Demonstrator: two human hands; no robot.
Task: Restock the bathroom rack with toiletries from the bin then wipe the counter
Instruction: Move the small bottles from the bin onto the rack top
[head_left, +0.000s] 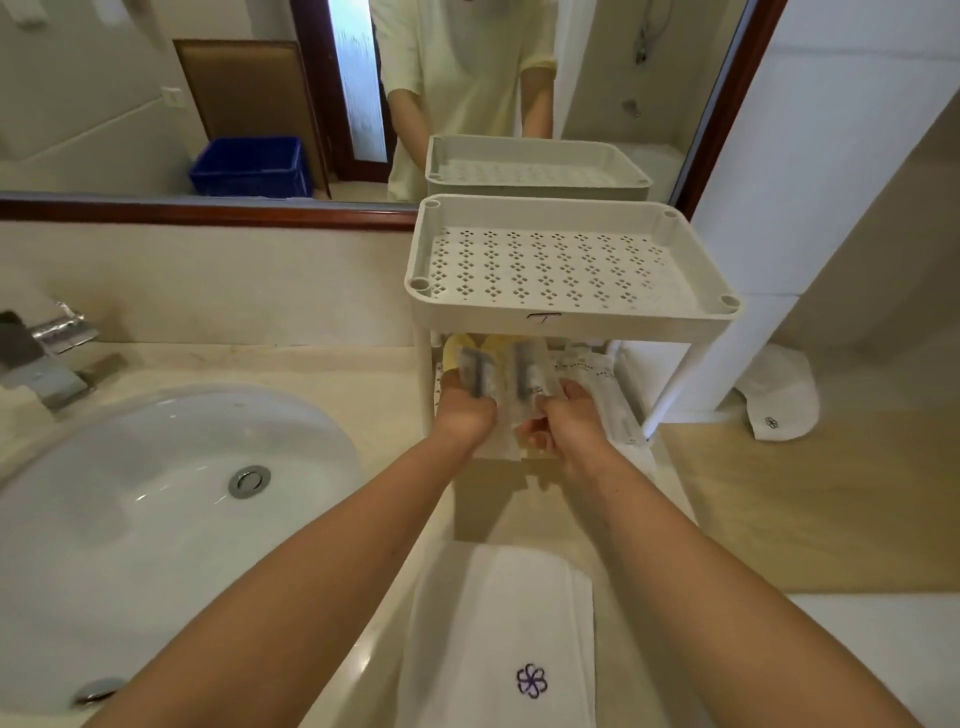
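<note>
A white two-tier plastic rack (571, 317) stands on the counter against the mirror; its perforated top tray holds nothing. Both hands reach under the top tray to the lower shelf. My left hand (462, 410) grips a clear-wrapped toiletry packet (475, 371) with a dark item inside. My right hand (563, 423) holds a second clear-wrapped packet (527, 376). Yellow items (498, 345) lie behind them on the lower shelf, and more wrapped packets (597, 374) lie to the right. The back of the lower shelf is hidden by the top tray.
A white basin (156, 499) with a chrome tap (47, 358) lies to the left. A folded white towel (498, 639) with a purple flower logo lies at the counter's near edge. Another white cloth (779, 395) sits on the floor at right. The mirror reflects a blue bin (252, 166).
</note>
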